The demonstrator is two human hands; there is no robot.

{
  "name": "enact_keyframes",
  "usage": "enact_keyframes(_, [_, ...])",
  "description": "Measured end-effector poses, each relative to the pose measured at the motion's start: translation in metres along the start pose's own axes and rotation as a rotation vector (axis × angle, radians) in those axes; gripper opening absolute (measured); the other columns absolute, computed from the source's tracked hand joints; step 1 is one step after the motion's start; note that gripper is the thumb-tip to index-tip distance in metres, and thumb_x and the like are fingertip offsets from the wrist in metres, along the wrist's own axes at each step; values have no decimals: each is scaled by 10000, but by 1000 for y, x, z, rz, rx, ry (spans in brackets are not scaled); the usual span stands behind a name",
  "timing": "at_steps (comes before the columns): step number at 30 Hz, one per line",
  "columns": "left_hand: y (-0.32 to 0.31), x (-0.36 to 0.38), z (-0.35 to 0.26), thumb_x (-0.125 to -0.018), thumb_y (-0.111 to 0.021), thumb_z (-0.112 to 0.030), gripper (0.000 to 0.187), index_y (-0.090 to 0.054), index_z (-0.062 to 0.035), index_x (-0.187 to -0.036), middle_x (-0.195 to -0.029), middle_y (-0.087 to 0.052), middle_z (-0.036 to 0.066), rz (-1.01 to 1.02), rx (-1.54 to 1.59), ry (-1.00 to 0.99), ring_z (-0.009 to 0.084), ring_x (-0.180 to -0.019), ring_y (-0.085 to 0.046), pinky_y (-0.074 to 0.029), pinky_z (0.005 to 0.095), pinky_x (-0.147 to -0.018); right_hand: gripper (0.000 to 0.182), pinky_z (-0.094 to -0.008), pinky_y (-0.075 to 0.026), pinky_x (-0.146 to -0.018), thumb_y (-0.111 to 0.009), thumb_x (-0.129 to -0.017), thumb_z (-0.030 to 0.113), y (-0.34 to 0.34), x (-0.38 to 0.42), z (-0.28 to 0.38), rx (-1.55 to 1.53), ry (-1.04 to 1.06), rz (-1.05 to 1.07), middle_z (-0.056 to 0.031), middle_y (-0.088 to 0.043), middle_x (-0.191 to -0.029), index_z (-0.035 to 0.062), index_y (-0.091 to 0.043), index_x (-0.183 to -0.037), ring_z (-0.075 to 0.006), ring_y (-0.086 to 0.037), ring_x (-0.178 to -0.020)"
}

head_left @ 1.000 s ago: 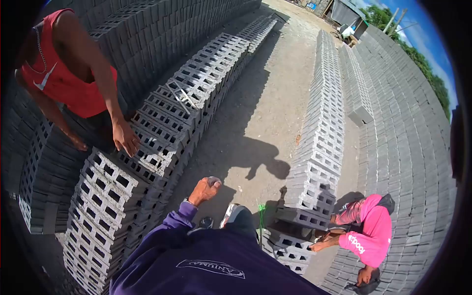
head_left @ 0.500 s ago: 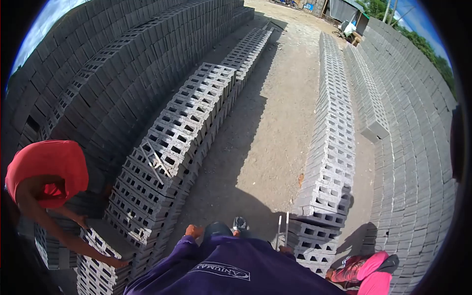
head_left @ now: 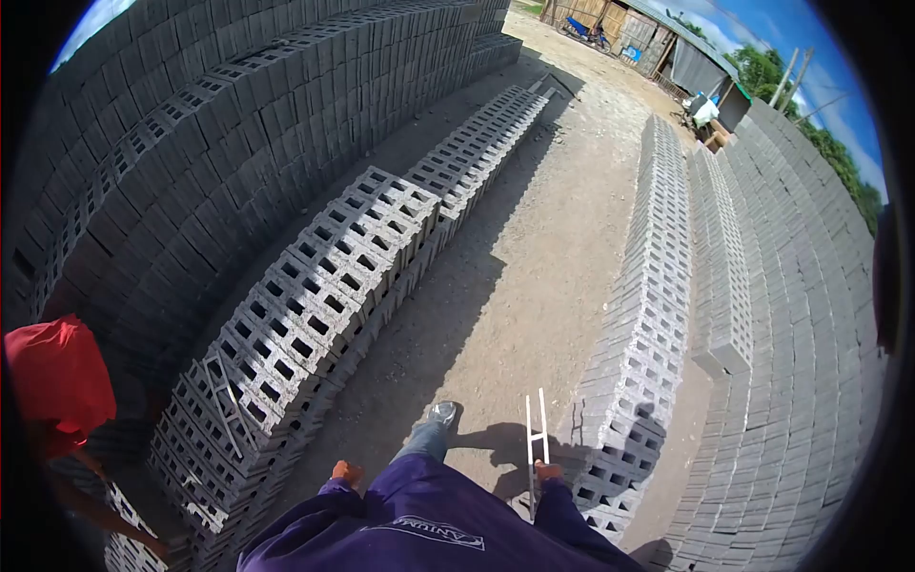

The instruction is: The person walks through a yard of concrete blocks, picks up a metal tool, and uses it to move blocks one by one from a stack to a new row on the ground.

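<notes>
My right hand is closed round a light metal frame tool, two long bars joined by crosspieces, held upright beside the right row of hollow blocks. To the left of my body, my left hand is curled into a fist over the ground, with nothing visible in it. A similar metal frame lies on top of the left block row.
At the lower left a person in red reaches onto the blocks. Tall block stacks rise at the left, and a block wall at the right. A dirt path leads to a shed.
The view has moved forward and turned. My right hand and its metal frame show more fully. The person in red is nearer the left edge; another person in pink at the lower right has left view.
</notes>
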State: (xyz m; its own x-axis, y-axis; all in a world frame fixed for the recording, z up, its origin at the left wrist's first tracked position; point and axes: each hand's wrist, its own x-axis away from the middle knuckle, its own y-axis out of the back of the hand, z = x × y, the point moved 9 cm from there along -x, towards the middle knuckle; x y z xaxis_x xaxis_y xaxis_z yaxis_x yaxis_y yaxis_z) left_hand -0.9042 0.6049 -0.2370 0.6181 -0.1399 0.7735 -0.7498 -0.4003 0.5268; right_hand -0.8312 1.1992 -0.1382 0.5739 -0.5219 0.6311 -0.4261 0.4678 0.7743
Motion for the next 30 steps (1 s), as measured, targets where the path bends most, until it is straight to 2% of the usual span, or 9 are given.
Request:
enact_keyframes(3, [82, -74, -108, -805, -640, -303, 368, -689, 43, -921, -967, -700, 231, -30, 97, 97, 358, -943, -685, -545, 399, -783, 432, -437, -521, -892, -595, -853, 421, 15, -4, -4, 193, 141, 160, -233, -666, -1104, 81, -671, -1109, -385, -653, -1026])
enact_keyframes(6, [195, -140, -239, -782, -673, -311, 385, -682, 36, -948, -1011, -684, 248, -251, 409, 75, 387, -960, -672, -534, 430, -809, 343, -420, -529, -871, -604, -850, 377, 51, 9, -30, -321, -612, 82, -208, -681, -1079, 98, -696, -1026, -358, -665, -1011])
enact_keyframes(15, [383, -330, -609, -833, -602, -298, 316, -709, -36, -973, -800, -698, 168, -236, 617, -399, 252, -769, -677, -513, 380, -721, 365, -417, -531, -860, -618, -842, 385, 126, -215, 61, -278, -364, 190, -204, -689, -1049, 67, -700, -1002, -352, -671, -991])
enact_keyframes(19, [377, -415, -641, -791, -637, -333, 368, -707, -22, -975, -995, -697, 222, -202, 214, -280, 347, -949, -681, -526, 404, -815, 377, -415, -531, -855, -624, -838, 389, 188, -321, 86, -247, -312, 231, -203, -692, -1036, 54, -701, -991, -349, -673, -983])
enact_keyframes(21, [381, -432, -626, -775, -652, -335, 394, -703, -5, -986, -1073, -670, 245, -165, 104, 72, 363, -1025, -654, -520, 419, -867, 383, -414, -532, -852, -627, -836, 391, 224, -365, 90, -169, -233, 260, -202, -694, -1029, 47, -702, -986, -348, -675, -978])
enact_keyframes(25, [424, -453, -660, -785, -640, -315, 366, -700, 14, -934, -1010, -684, 238, -46, -31, -115, 358, -1006, -660, -519, 424, -864, 395, -413, -533, -847, -633, -832, 394, 338, -496, 107, 211, 181, 246, -200, -698, -1016, 33, -703, -975, -345, -677, -969])
enact_keyframes(26, [433, -471, -651, -787, -636, -302, 348, -701, 13, -921, -974, -690, 231, -109, 92, -47, 358, -975, -669, -528, 417, -832, 410, -424, -537, -835, -625, -838, 410, 377, -546, 104, -166, 40, 235, -197, -708, -962, 31, -706, -972, -343, -686, -937])
enact_keyframes(27, [432, -503, -623, -790, -632, -289, 330, -701, 12, -908, -938, -696, 223, -175, 217, 21, 358, -944, -679, -537, 410, -801, 352, -451, -558, -781, -587, -834, 341, 416, -593, 113, -19, 128, 146, -195, -702, -943, 140, -667, -1112, -355, -695, -907])
enact_keyframes(30, [441, -559, -604, -797, -630, -271, 300, -702, 8, -881, -891, -709, 200, -97, 647, 190, 348, -895, -693, -542, 413, -758, 304, -466, -546, -740, -517, -897, 330, 556, -721, 168, 207, 78, -115, -174, -707, -857, 111, -717, -965, -344, -695, -791])
